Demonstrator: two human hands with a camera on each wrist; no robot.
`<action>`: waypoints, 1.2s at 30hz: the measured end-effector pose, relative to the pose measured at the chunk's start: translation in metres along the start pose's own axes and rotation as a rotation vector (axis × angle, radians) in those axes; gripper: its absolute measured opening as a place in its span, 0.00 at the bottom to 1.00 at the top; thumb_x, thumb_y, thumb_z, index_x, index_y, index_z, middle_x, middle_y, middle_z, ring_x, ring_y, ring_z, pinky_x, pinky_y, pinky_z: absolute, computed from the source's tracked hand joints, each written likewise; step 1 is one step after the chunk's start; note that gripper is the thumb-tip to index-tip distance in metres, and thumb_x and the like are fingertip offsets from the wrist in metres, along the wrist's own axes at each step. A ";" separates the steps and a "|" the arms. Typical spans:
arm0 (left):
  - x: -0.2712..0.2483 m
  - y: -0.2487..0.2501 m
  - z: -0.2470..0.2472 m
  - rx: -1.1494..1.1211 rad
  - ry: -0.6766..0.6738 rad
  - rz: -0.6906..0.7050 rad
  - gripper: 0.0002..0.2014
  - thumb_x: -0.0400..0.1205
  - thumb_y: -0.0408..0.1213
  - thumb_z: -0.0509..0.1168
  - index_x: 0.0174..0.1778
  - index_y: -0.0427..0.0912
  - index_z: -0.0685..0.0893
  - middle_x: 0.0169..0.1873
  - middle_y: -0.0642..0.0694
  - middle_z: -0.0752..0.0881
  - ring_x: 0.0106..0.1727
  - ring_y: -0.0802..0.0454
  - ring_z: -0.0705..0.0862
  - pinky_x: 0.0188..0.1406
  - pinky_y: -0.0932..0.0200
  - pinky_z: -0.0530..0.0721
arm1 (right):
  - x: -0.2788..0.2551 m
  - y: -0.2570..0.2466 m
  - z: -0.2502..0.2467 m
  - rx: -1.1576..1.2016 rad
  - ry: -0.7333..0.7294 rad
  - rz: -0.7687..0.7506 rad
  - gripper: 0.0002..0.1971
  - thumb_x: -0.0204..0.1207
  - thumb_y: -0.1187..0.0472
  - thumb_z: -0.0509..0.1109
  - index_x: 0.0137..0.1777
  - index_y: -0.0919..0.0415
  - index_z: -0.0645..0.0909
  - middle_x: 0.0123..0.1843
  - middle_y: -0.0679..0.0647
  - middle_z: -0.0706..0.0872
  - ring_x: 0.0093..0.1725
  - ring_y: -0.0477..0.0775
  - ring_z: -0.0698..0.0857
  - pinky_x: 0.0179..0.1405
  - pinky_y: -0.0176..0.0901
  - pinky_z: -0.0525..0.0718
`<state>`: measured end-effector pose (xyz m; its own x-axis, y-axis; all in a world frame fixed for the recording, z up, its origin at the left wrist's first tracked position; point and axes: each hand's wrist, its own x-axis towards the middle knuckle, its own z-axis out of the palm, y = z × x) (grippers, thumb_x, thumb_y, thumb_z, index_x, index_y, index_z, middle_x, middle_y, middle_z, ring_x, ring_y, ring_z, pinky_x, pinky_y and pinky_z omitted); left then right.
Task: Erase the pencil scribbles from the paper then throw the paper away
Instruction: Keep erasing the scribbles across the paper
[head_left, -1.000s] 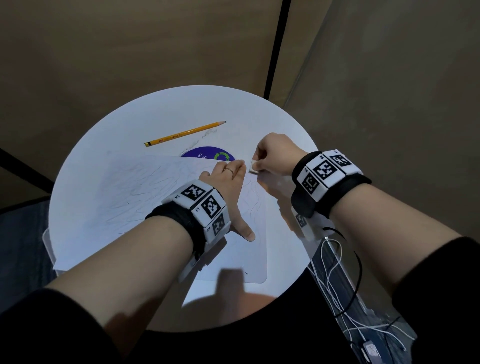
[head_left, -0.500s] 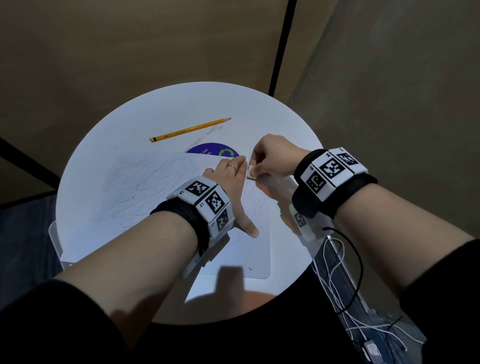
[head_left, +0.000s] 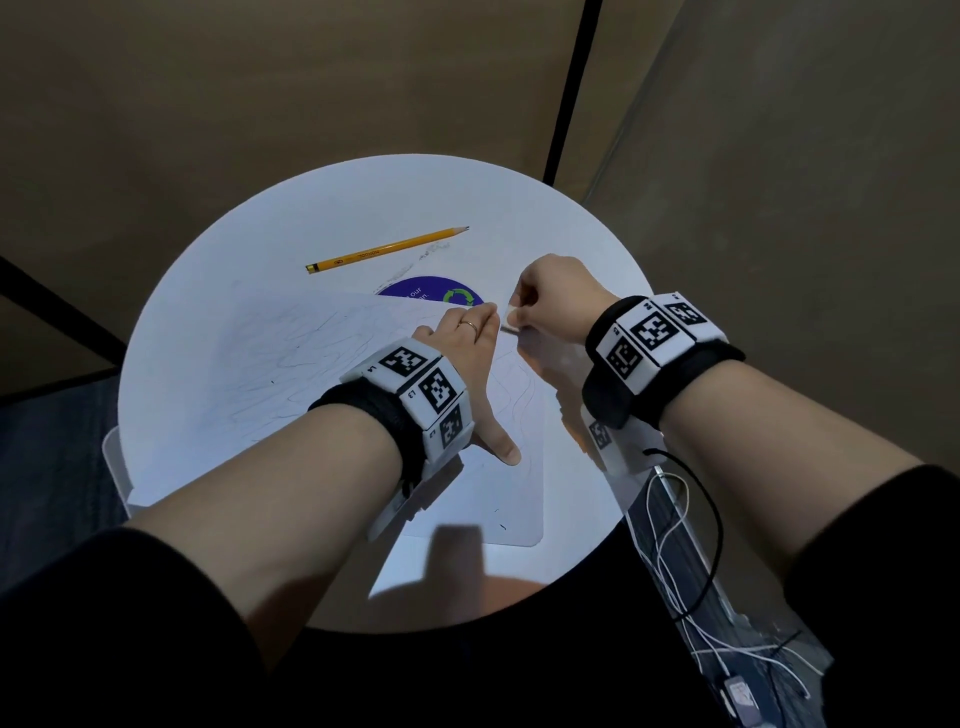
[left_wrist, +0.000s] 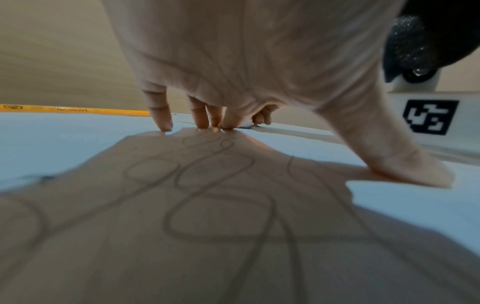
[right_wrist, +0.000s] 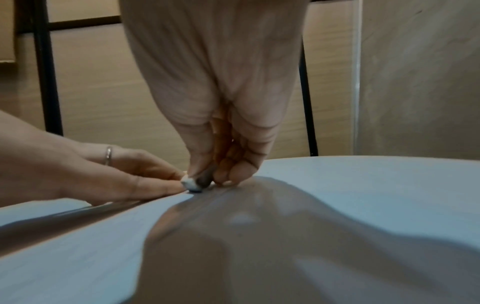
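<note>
Two hands at work erasing the scribbled white paper sheet (head_left: 270, 374).
My left hand (head_left: 467, 353) spreads flat, pinning it; my right hand (head_left: 550, 296) pinches a small white eraser (right_wrist: 192, 183) at one o'clock.

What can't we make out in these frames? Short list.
- Purple sticker text, head view: the paper covers its near part, and the print is too small.
- Eraser shape, right wrist view: the right hand fingers wrap most of it.
- Pencil tip, left wrist view: behind the left hand.
- Any bin: not in view.
</note>
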<state>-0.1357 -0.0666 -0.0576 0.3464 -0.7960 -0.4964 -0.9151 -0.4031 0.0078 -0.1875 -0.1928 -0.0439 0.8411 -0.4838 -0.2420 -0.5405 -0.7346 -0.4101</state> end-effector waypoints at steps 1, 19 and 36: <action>0.000 0.000 0.000 0.000 0.001 -0.003 0.70 0.58 0.72 0.72 0.82 0.40 0.36 0.83 0.48 0.40 0.83 0.45 0.44 0.79 0.42 0.57 | 0.000 -0.001 0.000 0.007 0.020 0.002 0.09 0.75 0.65 0.71 0.50 0.70 0.84 0.52 0.61 0.86 0.51 0.57 0.82 0.45 0.39 0.76; 0.002 -0.001 0.001 0.012 -0.001 0.000 0.70 0.58 0.73 0.71 0.82 0.40 0.36 0.83 0.49 0.39 0.83 0.46 0.44 0.79 0.42 0.55 | 0.004 0.003 -0.004 0.038 -0.025 0.046 0.08 0.74 0.64 0.72 0.49 0.69 0.85 0.48 0.59 0.86 0.45 0.51 0.79 0.38 0.37 0.76; 0.003 -0.001 0.003 0.003 0.011 -0.004 0.70 0.58 0.73 0.71 0.82 0.41 0.37 0.83 0.49 0.41 0.83 0.45 0.45 0.78 0.41 0.56 | 0.002 0.006 -0.003 0.149 0.030 -0.009 0.10 0.74 0.65 0.72 0.55 0.61 0.82 0.46 0.52 0.78 0.47 0.52 0.78 0.46 0.38 0.73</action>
<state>-0.1341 -0.0672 -0.0613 0.3524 -0.7995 -0.4865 -0.9144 -0.4048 0.0028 -0.1897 -0.1995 -0.0446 0.8436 -0.4931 -0.2126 -0.5222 -0.6614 -0.5384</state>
